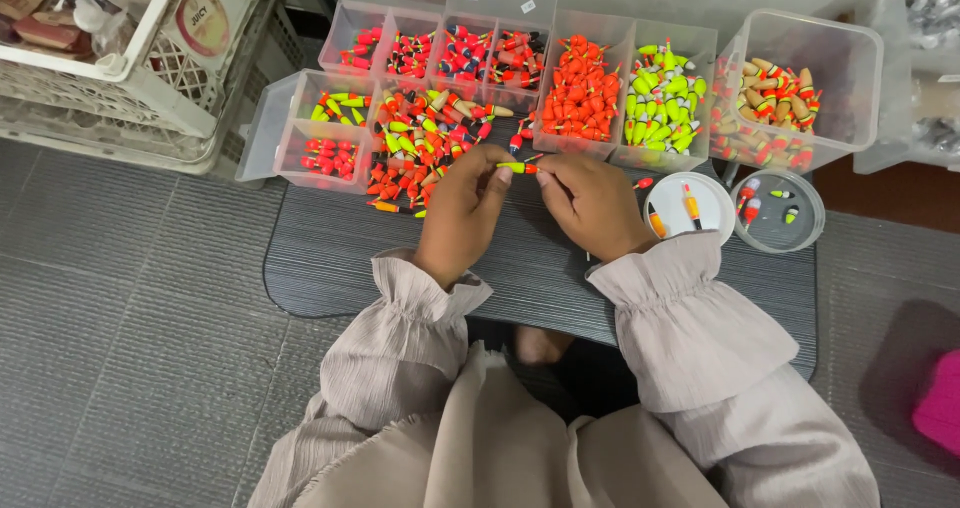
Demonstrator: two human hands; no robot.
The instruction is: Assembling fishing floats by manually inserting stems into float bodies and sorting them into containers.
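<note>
My left hand (462, 211) and my right hand (592, 204) meet over a dark grey board (330, 258) and pinch a small yellow-green and red fishing float (517, 167) between their fingertips. Just beyond my hands lies a loose pile of red, green and orange floats (420, 148). Both wrists wear pale ruffled sleeves.
Clear plastic boxes hold sorted floats: red ones (580, 98), green-yellow ones (662, 98), tan-red ones in a tub (790, 78). A white lid (705, 200) and a round clear dish (800, 223) with a few floats sit at right. White crates (150, 78) stand at left. A pink object (940, 408) lies at the right edge.
</note>
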